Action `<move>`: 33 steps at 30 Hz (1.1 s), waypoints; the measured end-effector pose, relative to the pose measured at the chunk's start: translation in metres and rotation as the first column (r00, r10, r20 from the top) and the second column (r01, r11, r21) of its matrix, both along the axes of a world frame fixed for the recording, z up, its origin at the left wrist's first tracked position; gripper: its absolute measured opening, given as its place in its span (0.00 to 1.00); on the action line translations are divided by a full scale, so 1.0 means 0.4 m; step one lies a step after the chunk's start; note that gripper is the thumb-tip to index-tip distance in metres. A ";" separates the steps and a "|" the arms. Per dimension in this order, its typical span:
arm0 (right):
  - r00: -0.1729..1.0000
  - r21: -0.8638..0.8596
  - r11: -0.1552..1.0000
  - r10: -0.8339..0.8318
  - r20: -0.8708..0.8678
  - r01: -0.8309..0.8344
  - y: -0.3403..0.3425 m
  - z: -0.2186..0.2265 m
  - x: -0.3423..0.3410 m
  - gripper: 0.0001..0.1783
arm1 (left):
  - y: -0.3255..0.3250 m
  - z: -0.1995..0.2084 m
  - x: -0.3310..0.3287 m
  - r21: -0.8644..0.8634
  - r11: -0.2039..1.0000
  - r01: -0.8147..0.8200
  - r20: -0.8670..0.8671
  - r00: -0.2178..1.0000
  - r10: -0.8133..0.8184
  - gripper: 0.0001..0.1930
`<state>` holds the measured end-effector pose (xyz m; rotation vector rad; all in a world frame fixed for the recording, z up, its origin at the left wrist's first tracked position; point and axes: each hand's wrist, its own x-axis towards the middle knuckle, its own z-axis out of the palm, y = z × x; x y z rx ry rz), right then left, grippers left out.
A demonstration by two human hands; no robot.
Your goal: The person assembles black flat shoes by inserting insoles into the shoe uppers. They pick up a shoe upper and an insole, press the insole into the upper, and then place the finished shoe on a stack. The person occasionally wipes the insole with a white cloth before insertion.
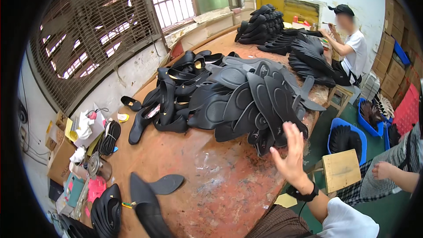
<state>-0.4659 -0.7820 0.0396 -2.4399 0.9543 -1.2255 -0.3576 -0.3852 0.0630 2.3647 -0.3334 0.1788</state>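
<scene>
Right hand [291, 162] spread, empty, at black insole pile's [240, 99] five o'clock; best pinch single insole edges. Left hand unseen.

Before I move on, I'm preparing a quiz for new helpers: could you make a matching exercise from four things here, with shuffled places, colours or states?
1. Right hand
2. Insole heap
3. Stool seat
4. Cable

A. Yellowish wood, square
B. Coiled, dark, at the table's left side
C. Open, nothing in its grasp
D. Black and grey, beside loose shoes

Pairs: 1-C, 2-D, 3-A, 4-B
</scene>
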 end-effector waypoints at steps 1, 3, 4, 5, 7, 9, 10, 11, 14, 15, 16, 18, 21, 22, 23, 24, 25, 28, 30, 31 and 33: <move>0.996 0.041 0.995 -0.092 0.009 0.092 -0.021 -0.004 0.001 0.50 | 0.056 -0.019 0.021 0.012 0.999 -0.046 0.061 0.997 0.046 0.21; 0.992 0.026 0.995 -0.091 -0.086 0.093 -0.030 -0.030 0.012 0.64 | 0.099 -0.040 0.032 0.130 0.984 -0.119 -0.052 0.991 0.127 0.23; 0.993 0.007 0.998 -0.062 -0.098 0.063 -0.020 -0.047 0.031 0.66 | 0.105 -0.056 0.035 0.181 0.974 -0.138 -0.102 0.982 0.159 0.24; 0.992 -0.010 0.999 -0.037 -0.117 0.036 -0.014 -0.070 0.050 0.68 | 0.100 -0.062 0.038 0.235 0.960 -0.150 -0.156 0.969 0.190 0.24; 0.990 -0.055 0.998 0.009 -0.144 -0.017 -0.040 -0.127 0.116 0.71 | 0.101 -0.074 0.033 0.356 0.913 -0.197 -0.035 0.974 0.224 0.28; 0.986 -0.039 0.999 0.027 -0.164 -0.034 -0.073 -0.131 0.168 0.70 | 0.123 -0.123 0.027 0.389 0.889 -0.243 0.173 0.967 0.189 0.28; 0.992 -0.041 0.998 0.052 -0.114 -0.057 -0.077 -0.120 0.187 0.68 | 0.117 -0.119 0.022 0.245 0.922 -0.299 0.194 0.947 0.256 0.25; 0.998 -0.112 0.994 -0.006 -0.069 -0.002 -0.087 -0.114 0.199 0.66 | 0.136 -0.124 0.017 0.254 0.918 -0.304 0.133 0.951 0.278 0.24; 0.994 -0.067 0.992 -0.107 -0.017 0.105 -0.132 -0.072 0.194 0.68 | 0.201 -0.155 0.008 0.323 0.913 -0.249 -0.011 0.964 0.267 0.23; 0.991 -0.092 0.987 -0.132 0.017 0.133 -0.155 -0.063 0.191 0.68 | 0.206 -0.166 0.006 0.378 0.907 -0.184 -0.035 0.977 0.212 0.23; 0.988 -0.100 0.983 -0.153 0.023 0.155 -0.173 -0.052 0.182 0.67 | 0.210 -0.176 -0.001 0.430 0.895 -0.115 -0.070 0.985 0.160 0.24; 0.989 -0.086 0.985 -0.145 0.020 0.146 -0.204 -0.032 0.169 0.64 | 0.166 -0.144 -0.015 0.474 0.869 -0.139 -0.055 0.981 0.187 0.26; 0.995 -0.082 0.992 -0.097 0.030 0.099 -0.274 -0.014 0.128 0.58 | 0.153 -0.155 -0.011 0.441 0.868 -0.228 -0.087 0.952 0.295 0.28; 0.995 -0.097 0.991 -0.094 0.023 0.096 -0.294 -0.020 0.118 0.58 | 0.158 -0.159 -0.014 0.425 0.867 -0.260 -0.066 0.947 0.316 0.28; 0.996 -0.114 0.989 -0.093 0.017 0.094 -0.316 -0.023 0.106 0.57 | 0.162 -0.165 -0.016 0.405 0.868 -0.289 -0.045 0.941 0.335 0.29; 0.996 -0.130 0.988 -0.080 0.034 0.084 -0.345 -0.030 0.094 0.57 | 0.170 -0.174 -0.021 0.429 0.846 -0.317 0.038 0.942 0.333 0.25; 0.995 -0.113 0.990 -0.081 0.049 0.086 -0.358 -0.035 0.086 0.57 | 0.203 -0.196 -0.023 0.367 0.873 -0.323 0.086 0.946 0.313 0.24; 0.992 -0.129 0.984 -0.118 0.037 0.122 -0.404 -0.062 0.050 0.56 | 0.205 -0.195 -0.008 0.042 0.971 -0.235 0.366 0.908 0.204 0.22; 0.994 -0.136 0.985 -0.105 -0.004 0.104 -0.395 -0.095 0.037 0.56 | 0.263 -0.139 -0.024 -0.005 0.926 -0.379 -0.013 0.925 0.379 0.23; 0.995 -0.139 0.986 -0.096 -0.025 0.092 -0.384 -0.112 0.040 0.56 | 0.298 -0.119 -0.018 -0.004 0.914 -0.406 -0.051 0.913 0.405 0.23; 0.990 -0.102 0.993 -0.076 -0.119 0.064 -0.347 -0.121 0.034 0.58 | 0.325 -0.043 0.017 -0.090 0.923 -0.374 0.125 0.915 0.383 0.21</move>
